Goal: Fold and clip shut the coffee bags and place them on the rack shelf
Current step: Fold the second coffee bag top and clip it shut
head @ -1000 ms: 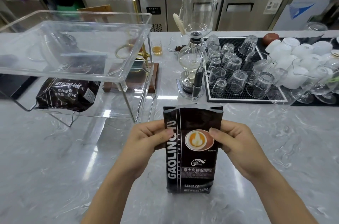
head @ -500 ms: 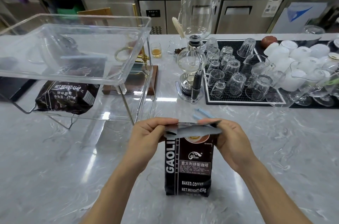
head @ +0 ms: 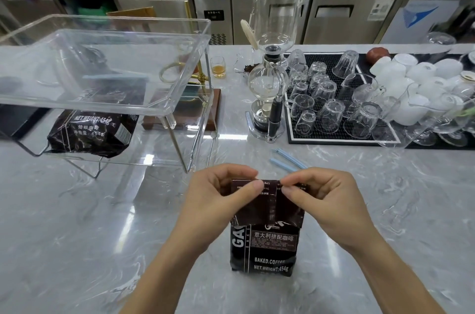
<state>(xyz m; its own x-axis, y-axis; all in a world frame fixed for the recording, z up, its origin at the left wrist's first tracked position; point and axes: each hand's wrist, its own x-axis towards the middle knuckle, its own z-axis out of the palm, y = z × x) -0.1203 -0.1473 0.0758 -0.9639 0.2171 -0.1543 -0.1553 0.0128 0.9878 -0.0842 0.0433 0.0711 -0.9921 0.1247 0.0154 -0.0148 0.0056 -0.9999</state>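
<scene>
A dark coffee bag (head: 264, 244) stands upright on the marble surface (head: 77, 236), close to the person, its top flap folded down over the front so the upper print is covered. The left hand (head: 218, 200) and right hand (head: 326, 203) meet at the fold. The fingers (head: 253, 188) of each hand are closed in a pinch on the folded top edge, thumbs in front, the rest curled behind.

Just beyond the right hand, two pale blue clips (head: 288, 159) lie on the surface, apart from the bag.

Further left stands a clear rack (head: 185, 77) with two levels. A second bag (head: 92, 133) lies flat on its lower shelf; the upper tray is seen through, and something pale blue shows in it, too blurred to name.

Behind the clips is a glass siphon brewer (head: 272, 56), and to its right a black mat (head: 334, 139) with upturned glasses (head: 331, 115). White cups (head: 416, 74) crowd the far right. A small glass of amber liquid (head: 218, 68) sits behind the rack.
</scene>
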